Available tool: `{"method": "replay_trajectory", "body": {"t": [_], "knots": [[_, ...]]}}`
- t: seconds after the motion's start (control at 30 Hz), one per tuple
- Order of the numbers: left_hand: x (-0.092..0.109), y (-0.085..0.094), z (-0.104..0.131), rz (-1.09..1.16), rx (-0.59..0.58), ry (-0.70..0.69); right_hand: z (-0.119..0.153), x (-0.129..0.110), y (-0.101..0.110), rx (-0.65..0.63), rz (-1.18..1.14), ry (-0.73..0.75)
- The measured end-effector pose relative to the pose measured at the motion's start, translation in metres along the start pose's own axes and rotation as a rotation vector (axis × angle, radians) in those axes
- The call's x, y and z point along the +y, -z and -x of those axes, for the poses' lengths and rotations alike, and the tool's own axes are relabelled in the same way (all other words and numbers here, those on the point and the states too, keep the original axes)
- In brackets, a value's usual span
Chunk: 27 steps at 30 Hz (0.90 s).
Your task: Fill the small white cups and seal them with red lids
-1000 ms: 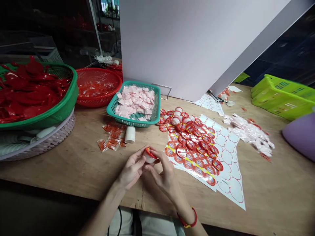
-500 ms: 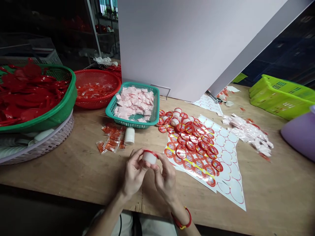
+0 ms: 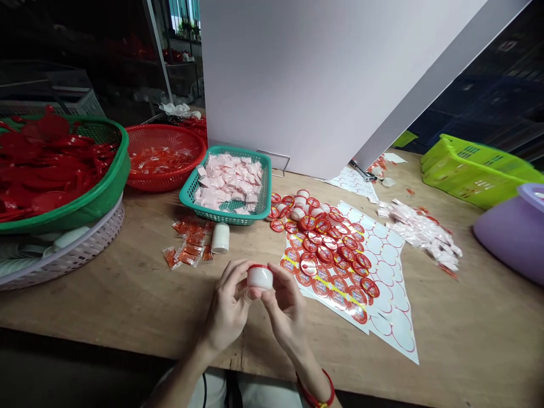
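Note:
A small white round tub with a red lid [image 3: 260, 277] is held up above the front of the table between both my hands. My left hand [image 3: 229, 303] grips its left side, thumb underneath and fingers by the lid. From the right, my right hand [image 3: 285, 309] closes on the same tub, with its thumb low on the wall and fingers at the lid's edge. Beyond my left hand stand a white cylinder [image 3: 220, 238] and several small orange-red sachets [image 3: 191, 243]. Sticker sheets [image 3: 393, 277] carry a pile of red round lids [image 3: 325, 249] to the right.
A teal basket [image 3: 267, 192] holds pale pink packets. Further left are a red colander [image 3: 191, 167] and a green basket [image 3: 121, 181] of red plastic pieces. White packets [image 3: 419, 229], a lime crate [image 3: 476, 175] and a purple basin [image 3: 510, 226] lie right. A tall pale panel [image 3: 314, 85] stands behind.
The tub has been tilted, so its lid now shows mostly edge-on and more of its white wall faces me. Both hands still hold it. The whole view has shifted slightly.

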<state>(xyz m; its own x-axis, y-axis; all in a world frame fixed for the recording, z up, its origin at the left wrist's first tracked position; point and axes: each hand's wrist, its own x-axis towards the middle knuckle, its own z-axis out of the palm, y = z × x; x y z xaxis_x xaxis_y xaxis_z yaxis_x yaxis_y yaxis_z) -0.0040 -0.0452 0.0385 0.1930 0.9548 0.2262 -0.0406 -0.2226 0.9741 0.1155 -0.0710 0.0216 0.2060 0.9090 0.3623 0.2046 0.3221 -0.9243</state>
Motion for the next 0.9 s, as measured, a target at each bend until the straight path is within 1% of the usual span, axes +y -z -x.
{"method": "replay_trajectory", "body": {"t": [0.2, 0.33, 0.4, 0.47, 0.5, 0.57, 0.6, 0.63, 0.67, 0.73, 0.77, 0.83, 0.87, 0.9], "knots": [[-0.004, -0.002, 0.002, -0.104, 0.006, -0.067, -0.002, -0.006, 0.000, -0.018, -0.034, 0.009], [-0.006, -0.005, 0.004, -0.204, 0.058, -0.123, -0.001, -0.007, -0.003, 0.012, -0.037, 0.045], [-0.008, -0.007, 0.005, -0.215, 0.071, -0.120, 0.001, -0.004, -0.005, 0.033, -0.015, 0.054], [-0.013, -0.008, 0.004, -0.184, 0.075, -0.052, 0.003, 0.002, -0.008, 0.080, 0.043, 0.053], [-0.016, -0.009, 0.004, -0.144, 0.074, 0.011, 0.004, 0.005, -0.010, 0.117, 0.084, 0.061], [-0.024, -0.009, 0.004, -0.018, 0.041, 0.191, 0.006, 0.010, -0.013, 0.184, 0.162, 0.098], [-0.028, -0.009, 0.003, 0.054, 0.022, 0.286, 0.006, 0.011, -0.014, 0.196, 0.194, 0.111], [-0.032, -0.009, 0.002, 0.120, 0.018, 0.370, 0.005, 0.010, -0.014, 0.178, 0.223, 0.121], [-0.035, -0.008, 0.002, 0.168, 0.033, 0.440, 0.004, 0.008, -0.013, 0.126, 0.254, 0.126], [-0.039, -0.005, 0.000, 0.206, 0.121, 0.542, 0.000, 0.000, -0.009, -0.047, 0.313, 0.129], [-0.040, -0.004, -0.001, 0.205, 0.161, 0.596, -0.003, -0.005, -0.005, -0.146, 0.334, 0.136], [-0.040, -0.001, -0.002, 0.179, 0.176, 0.714, -0.009, -0.013, 0.002, -0.299, 0.341, 0.144], [-0.039, 0.000, -0.003, 0.149, 0.171, 0.756, -0.011, -0.016, 0.004, -0.340, 0.326, 0.133], [-0.039, 0.000, -0.003, 0.109, 0.177, 0.762, -0.012, -0.018, 0.005, -0.356, 0.307, 0.115]]}}
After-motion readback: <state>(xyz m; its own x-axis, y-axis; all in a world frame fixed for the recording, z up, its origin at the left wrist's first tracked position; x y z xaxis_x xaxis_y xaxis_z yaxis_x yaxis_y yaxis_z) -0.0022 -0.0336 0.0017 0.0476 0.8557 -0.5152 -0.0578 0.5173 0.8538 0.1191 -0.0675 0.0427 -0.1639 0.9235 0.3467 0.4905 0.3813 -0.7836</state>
